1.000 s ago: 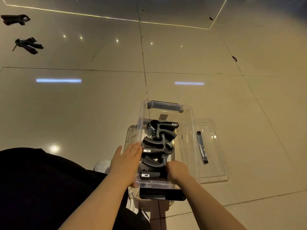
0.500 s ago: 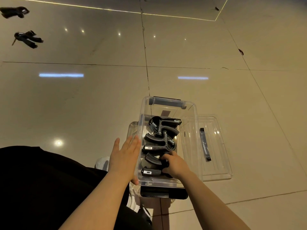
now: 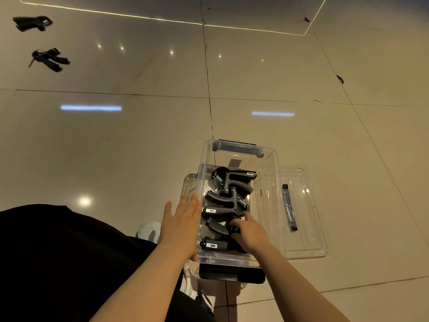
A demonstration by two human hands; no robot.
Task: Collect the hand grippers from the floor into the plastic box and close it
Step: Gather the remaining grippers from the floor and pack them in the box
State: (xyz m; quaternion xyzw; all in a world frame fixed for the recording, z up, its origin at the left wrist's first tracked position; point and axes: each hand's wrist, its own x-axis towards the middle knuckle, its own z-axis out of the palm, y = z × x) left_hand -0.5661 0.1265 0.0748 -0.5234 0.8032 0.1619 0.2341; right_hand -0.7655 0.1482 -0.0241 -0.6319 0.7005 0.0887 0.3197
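Two hand grippers lie on the tiled floor [image 3: 139, 140] at the far left, well apart from everything else: the farther hand gripper [image 3: 32, 23] near the top edge and the nearer hand gripper [image 3: 50, 59] just below it. Next comes the person's dark clothing [image 3: 69, 263], with a white shoe [image 3: 148, 232] showing beside it. The left hand [image 3: 182, 225] rests flat, fingers straight, against the left wall of the clear plastic box [image 3: 270, 205]. Inside the box is a pile of black grippers [image 3: 228, 198]. The right hand [image 3: 249, 233] reaches in among them, fingers curled on the nearest gripper [image 3: 214, 238], though the grip itself is partly hidden. The box's lid [image 3: 306, 228] lies flat on the floor, touching the box's right side.
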